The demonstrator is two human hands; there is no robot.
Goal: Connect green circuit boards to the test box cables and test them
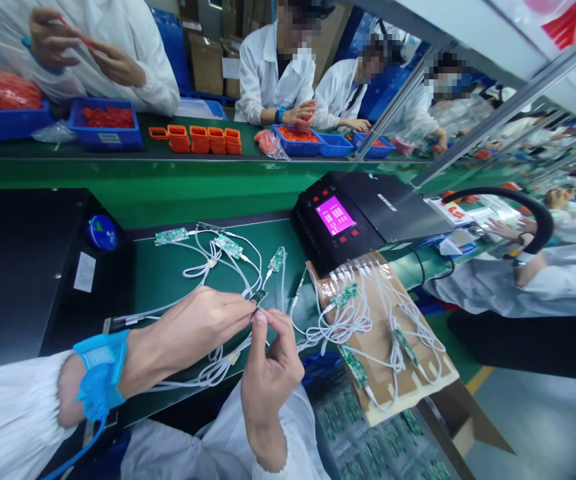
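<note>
Evidently the small green circuit board [259, 295] was pinched so that it stayed steady just above the green tabletop [155, 287], between the two hands. The left hand [188, 327] had its fingertips closed on the board's edge; the right hand [273, 367] had thumb and forefinger pressed together at its lower end, though whether on the board or on a plug could not be told. Loose white cables [221, 370] ran beneath both hands and seemed likely to snag. Nearby, a black box with a pink screen [368, 210] stood over a brown cardboard sheet [408, 385], perhaps placed there to carry the cables and boards fanning out from it. A bulky black case [23, 267] limited room on the left, and a soft blue wrist strap [101, 370] trailed its cord. Across the green partition, co-workers sat behind blue plastic bins [108, 139].
</note>
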